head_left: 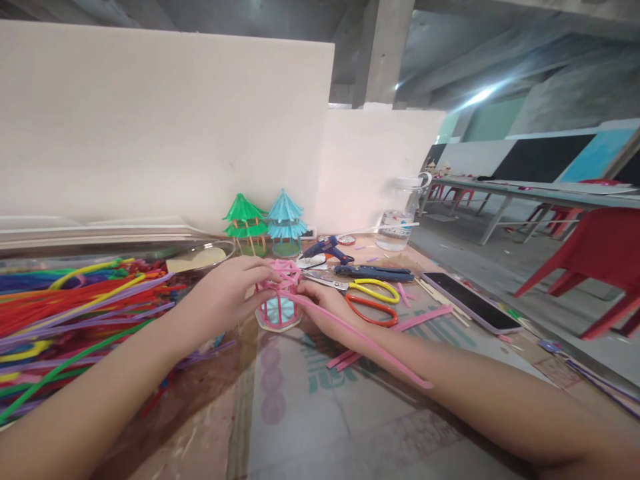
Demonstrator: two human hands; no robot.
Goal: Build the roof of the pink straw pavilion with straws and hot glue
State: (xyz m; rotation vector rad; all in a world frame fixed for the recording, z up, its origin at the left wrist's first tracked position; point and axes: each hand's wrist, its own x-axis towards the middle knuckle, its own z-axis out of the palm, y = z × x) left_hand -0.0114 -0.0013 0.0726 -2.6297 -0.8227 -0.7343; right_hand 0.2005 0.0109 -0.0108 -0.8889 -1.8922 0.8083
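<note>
A person's two bare arms reach forward over a cluttered counter (320, 413). Both hands meet at a small pink lantern frame (279, 300) made of fuzzy craft stems, standing upright on the counter between them. The left hand (227, 293) curls over the frame's top left side, its grip closed lightly on the upper ring. The right hand (325, 310) lies just right of the frame, fingers pinched shut on a long pink stem (360, 337) that runs from the frame's top back along the right forearm. The step in hand looks like winding this stem onto the frame; the next move likely calls for steadying the frame while pulling the stem snug. Left of the left grip lies a heap of coloured stems (65, 307). Beyond the right grip lie scissors (360, 293), a glue gun (325, 250) and a phone (470, 300). Behind the frame stand two finished pagodas, green (245, 223) and blue (285, 220).
</note>
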